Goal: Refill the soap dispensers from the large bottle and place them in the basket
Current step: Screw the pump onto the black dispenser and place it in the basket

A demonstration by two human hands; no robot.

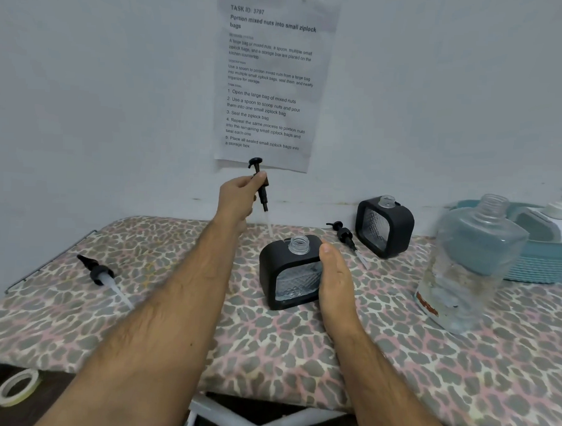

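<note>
The ironing-board table [173,343] is padded in soft leopard-print fabric; its near edge rounds off in front of the near dispenser [288,272], its far edge meets the wall behind that dispenser, and its left end tapers off well left of it. The widest bare fabric lies between the near dispenser and the near edge, and more between the dispenser and the loose pump on the left.

The large bottle [469,264], clear plastic with flat shoulders, a threaded open neck and a torn label low down, stands right of the near dispenser, well apart. Behind the bottle sits the teal ribbed basket [540,265], holding white pump bottles, at the picture's right edge.

The near dispenser is a rounded black frame around diamond-cut clear glass, neck uncapped. A second dispenser [384,226] of the same shape stands behind and right of it, near the wall.

The right hand [334,278] holds the near dispenser's right side, thumb up by the top corner; the other fingers are hidden behind it. The left hand [239,195], raised behind and left of the dispenser, pinches a black pump head [261,183], whose translucent tube hangs toward the neck.

Another pump [345,235] lies between the two dispensers; a third pump [100,275] lies far left.
</note>
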